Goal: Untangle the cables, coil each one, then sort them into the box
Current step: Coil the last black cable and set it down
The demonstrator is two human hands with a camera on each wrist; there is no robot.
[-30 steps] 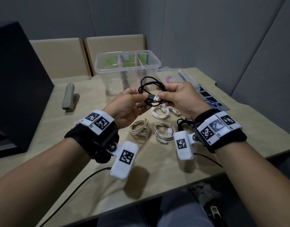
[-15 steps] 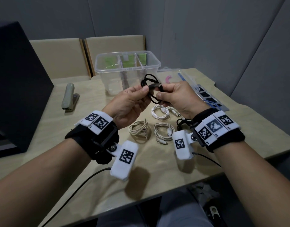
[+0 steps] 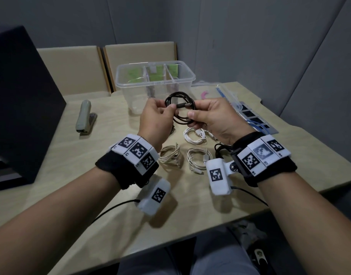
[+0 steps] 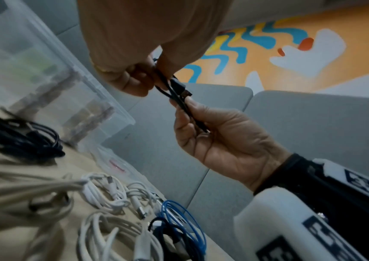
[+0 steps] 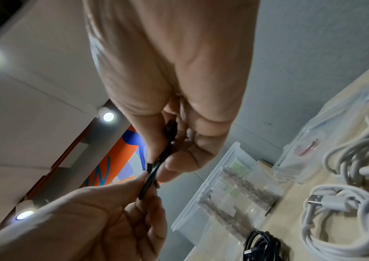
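The left hand [image 3: 156, 118] pinches the coiled black USB cable [image 3: 179, 110] between thumb and fingertips; its far loops hide behind the knuckles. The right hand [image 3: 212, 118] pinches the coil's other side, plug [image 3: 183, 105] between both, before the clear divided box [image 3: 154, 76].

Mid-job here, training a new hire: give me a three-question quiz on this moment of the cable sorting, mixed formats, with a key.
1. True or false: the black cable held in the air is already looped into a coil.
2. Multiple choice: what grips that cable? A) left hand only B) right hand only C) both hands D) neither hand
3. Fill in: the coiled white cables lie on the table, not in the clear ____.

Key: 1 true; 2 C; 3 box
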